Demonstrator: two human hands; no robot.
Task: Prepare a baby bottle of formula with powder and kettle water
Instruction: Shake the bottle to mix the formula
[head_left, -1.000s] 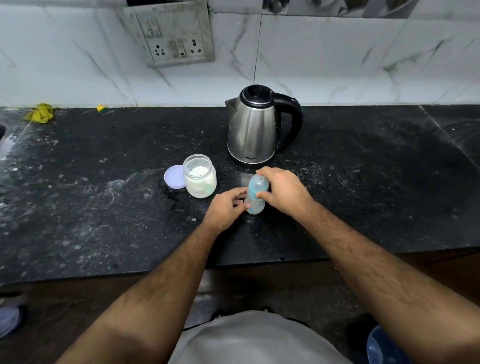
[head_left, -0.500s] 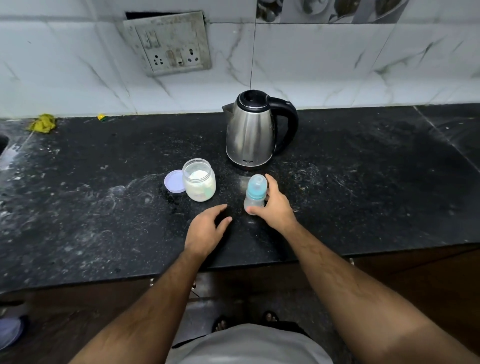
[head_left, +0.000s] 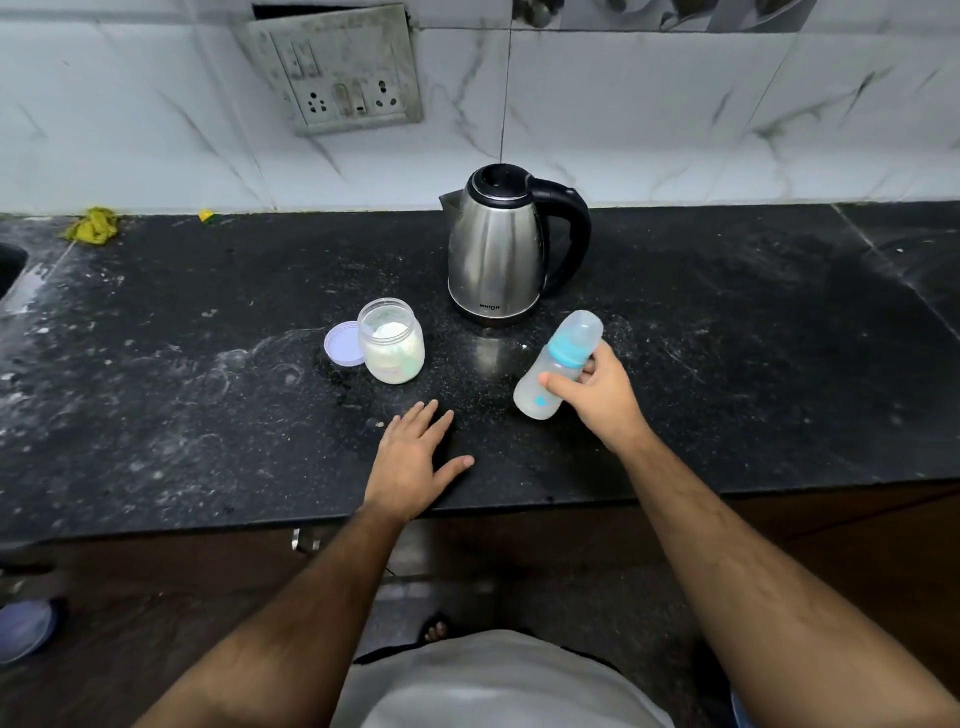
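Observation:
My right hand (head_left: 600, 397) grips the baby bottle (head_left: 556, 366) around its middle and holds it tilted above the black counter (head_left: 753, 364), cap pointing up and to the right. The bottle has a blue collar, a clear cap and cloudy liquid inside. My left hand (head_left: 415, 460) lies flat on the counter, fingers spread, holding nothing. An open jar of white formula powder (head_left: 392, 340) stands to the left, with its pale lid (head_left: 342, 344) lying beside it. The steel kettle (head_left: 496, 247) with a black handle stands behind, lid closed.
A wall socket plate (head_left: 337, 70) sits on the marble backsplash above the counter. A yellow cloth (head_left: 93, 226) lies at the far left back, near a sink edge (head_left: 10, 265). White powder smears mark the counter's left half.
My left hand has let go of the bottle and come down flat on the counter. My right hand has lifted the bottle, tilted it and carried it to the right.

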